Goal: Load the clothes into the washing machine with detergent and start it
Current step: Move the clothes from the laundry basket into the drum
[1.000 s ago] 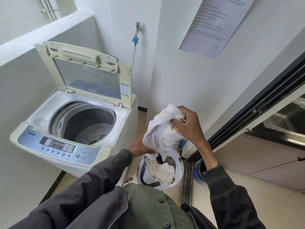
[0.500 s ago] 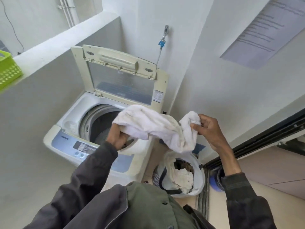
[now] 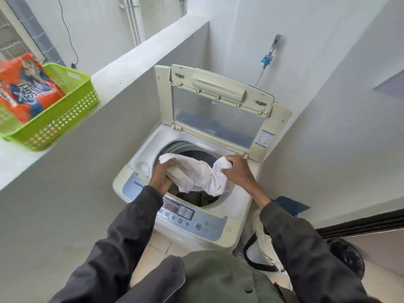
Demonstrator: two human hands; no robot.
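Step in hand: loading clothes.
- White cloth [image 3: 196, 171] stretched over mouth of drum [image 3: 196, 155], not yet dropped.
- Left hand [image 3: 162, 173] grips its left end; right hand [image 3: 238, 171] bunches right end in curled fingers.
- Washing machine [image 3: 218, 235] lid [image 3: 218, 110] stands upright.
- Dark heap [image 3: 196, 197] low in drum, probably clothing; too dim to be sure.

Next move:
- Both hands let go together so cloth falls clear of rim.
- Then reach to laundry bag [image 3: 260, 248] on floor, right of machine.
- Detergent pack [image 3: 24, 86] sits in green basket [image 3: 65, 119] on ledge [image 3: 142, 57], well apart.
- Control panel [image 3: 185, 215] comes last.
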